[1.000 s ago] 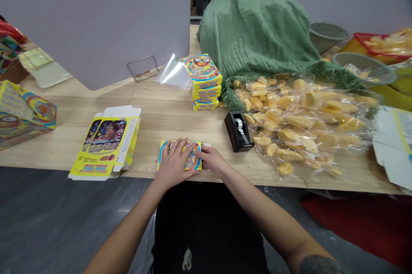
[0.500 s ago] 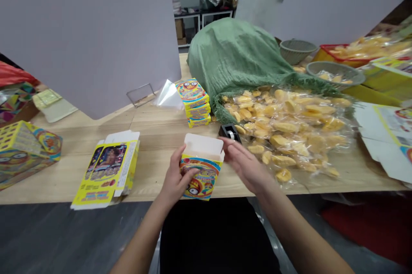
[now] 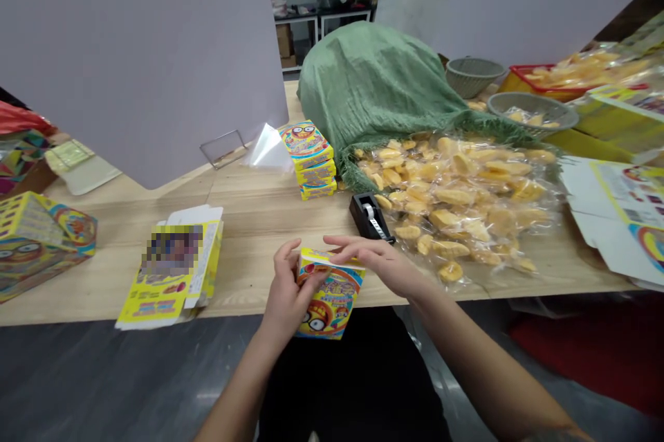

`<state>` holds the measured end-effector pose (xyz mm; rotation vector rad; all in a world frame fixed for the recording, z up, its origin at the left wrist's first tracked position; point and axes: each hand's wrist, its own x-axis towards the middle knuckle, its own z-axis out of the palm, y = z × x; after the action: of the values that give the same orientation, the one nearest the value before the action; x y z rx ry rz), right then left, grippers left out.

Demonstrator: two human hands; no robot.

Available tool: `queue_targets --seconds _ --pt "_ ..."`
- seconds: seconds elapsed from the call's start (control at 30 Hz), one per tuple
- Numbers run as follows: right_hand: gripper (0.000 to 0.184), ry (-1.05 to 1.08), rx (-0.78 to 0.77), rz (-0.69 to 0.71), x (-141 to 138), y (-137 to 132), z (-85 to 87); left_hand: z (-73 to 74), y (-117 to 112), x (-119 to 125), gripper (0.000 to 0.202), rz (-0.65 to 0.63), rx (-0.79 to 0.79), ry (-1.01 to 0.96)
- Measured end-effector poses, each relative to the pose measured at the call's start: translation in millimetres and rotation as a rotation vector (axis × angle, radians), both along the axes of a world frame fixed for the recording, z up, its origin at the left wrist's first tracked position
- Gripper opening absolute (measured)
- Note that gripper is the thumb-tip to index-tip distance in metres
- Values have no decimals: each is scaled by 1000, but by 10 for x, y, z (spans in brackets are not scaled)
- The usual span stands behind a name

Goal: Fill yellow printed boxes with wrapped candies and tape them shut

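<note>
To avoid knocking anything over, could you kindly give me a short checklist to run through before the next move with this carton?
1. Printed carton gripped by the left hand: ok.
2. Carton's top flap fully closed: cannot tell, the right hand partly hides it.
3. Tape dispenser standing apart from the right hand: ok.
4. Stack of cartons standing without toppling: ok.
5. Flat yellow carton blank lying clear of both hands: ok.
</note>
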<state>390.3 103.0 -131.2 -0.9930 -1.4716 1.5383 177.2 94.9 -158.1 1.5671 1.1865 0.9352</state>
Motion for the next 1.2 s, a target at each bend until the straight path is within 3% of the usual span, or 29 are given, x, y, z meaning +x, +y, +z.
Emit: queue_targets --seconds 0.1,0.2,0.3,0.47,0.6,0.77,0.87,1.03,1.13,1.2 --pt "29 -8 -110 -39 -114 28 14 -33 -15 -8 60 4 -1 50" --pt "41 -158 37 23 -180 45 44 -49 -29 -37 62 16 3 49" --pt "31 -310 210 -13 -160 56 78 -6 -43 -67 66 -6 23 22" --pt "29 -331 230 -7 -89 42 80 88 -71 -75 66 -43 23 81" --pt "32 -371 288 -11 -116 -52 62 58 -93 -80 69 -79 -43 56" --pt "30 -417 226 -136 -190 -148 0 29 -96 -109 65 -131 21 162" --pt "31 -427 257 -135 -196 -149 -13 60 -92 -112 68 -122 25 170" --pt "36 -349 300 -10 -168 -173 47 120 -81 -93 41 -113 141 213" --pt "39 -216 218 -167 -186 -226 3 130 -59 -97 31 -26 149 203" --pt "28 -141 187 -295 -212 -264 -79 123 -42 -109 30 11 138 197"
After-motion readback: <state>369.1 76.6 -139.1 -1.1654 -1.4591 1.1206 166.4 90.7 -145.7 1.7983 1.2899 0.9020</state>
